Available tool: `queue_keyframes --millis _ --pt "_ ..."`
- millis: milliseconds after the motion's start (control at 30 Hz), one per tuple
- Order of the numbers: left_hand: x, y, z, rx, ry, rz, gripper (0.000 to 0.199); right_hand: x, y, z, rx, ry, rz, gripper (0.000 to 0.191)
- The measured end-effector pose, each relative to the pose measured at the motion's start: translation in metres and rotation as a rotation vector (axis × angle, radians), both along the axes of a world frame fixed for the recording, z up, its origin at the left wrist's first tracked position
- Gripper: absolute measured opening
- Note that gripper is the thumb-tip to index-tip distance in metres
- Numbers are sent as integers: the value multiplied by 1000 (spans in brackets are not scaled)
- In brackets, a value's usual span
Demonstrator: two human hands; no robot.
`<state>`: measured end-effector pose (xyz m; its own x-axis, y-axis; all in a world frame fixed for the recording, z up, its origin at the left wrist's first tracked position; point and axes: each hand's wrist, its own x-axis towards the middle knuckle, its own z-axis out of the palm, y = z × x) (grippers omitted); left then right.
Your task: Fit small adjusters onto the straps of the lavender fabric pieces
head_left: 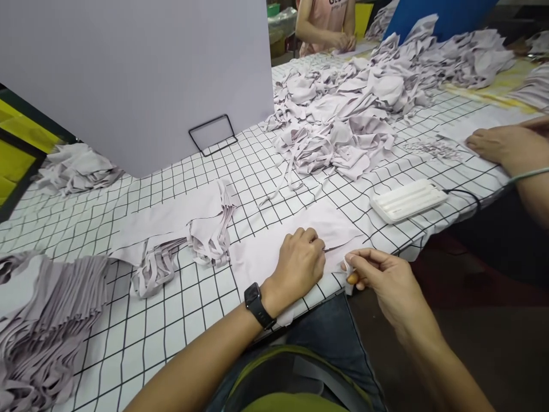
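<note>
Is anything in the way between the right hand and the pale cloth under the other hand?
Nothing that I can see. The right hand pinches the pale cloth near its edge, and the left hand rests on it.

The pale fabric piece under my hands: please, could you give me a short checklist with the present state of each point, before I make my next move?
1. Left hand rests on the fabric piece: ok.
2. Right hand pinches the piece's near right end: ok.
3. Piece lies in one smooth, unbroken sheet: not ok, a dark slit or fold line shows between the hands.
4. White device is apart from both hands: ok.
5. Other person's hand at the right is away from the piece: ok.
6. Underside of the piece is free of creases: cannot tell, hidden.
</note>
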<state>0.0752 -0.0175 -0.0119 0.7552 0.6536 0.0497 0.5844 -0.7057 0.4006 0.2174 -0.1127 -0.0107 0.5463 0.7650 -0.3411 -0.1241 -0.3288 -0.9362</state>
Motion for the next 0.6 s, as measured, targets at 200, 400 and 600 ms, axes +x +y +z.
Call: queue_keyframes --millis 200,400,600 --pt "-2 1 -9 -3 -125 -21 23 -5 11 -3 -17 22 -6 26" --pt "-4 -3 -16 204 -145 -124 23 -10 19 -4 -11 84 -64 28" --pt "-3 -4 -22 337 -174 -131 23 -12 25 -7 3 218 -164 27"
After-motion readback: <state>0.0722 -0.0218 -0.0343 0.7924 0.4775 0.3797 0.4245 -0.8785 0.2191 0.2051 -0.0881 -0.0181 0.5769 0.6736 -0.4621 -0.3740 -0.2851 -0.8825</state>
